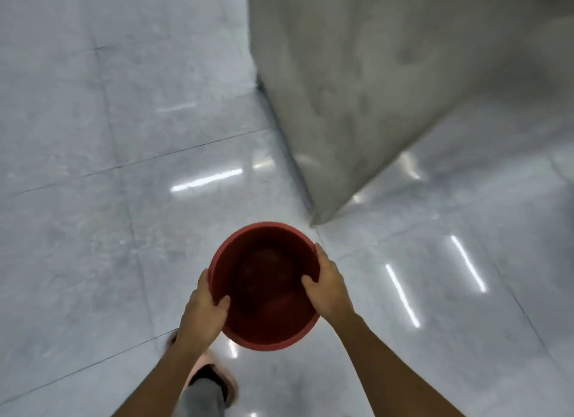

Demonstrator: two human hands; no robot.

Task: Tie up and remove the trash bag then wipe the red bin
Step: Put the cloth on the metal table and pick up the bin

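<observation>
The red bin (248, 239) is round, with no bag or liner visible inside, and I hold it in the air over the floor, seen from above. My left hand (203, 314) grips its near-left rim, thumb hooked inside. My right hand (329, 280) grips the right rim, thumb inside as well. The bin's inside is dark red and bare. No trash bag or cloth is in view.
Glossy grey floor tiles (93, 199) spread all around, reflecting ceiling lights. A grey concrete pillar or wall corner (357, 90) rises just ahead and to the right of the bin. My left foot in a pink slipper (214, 376) is below the bin.
</observation>
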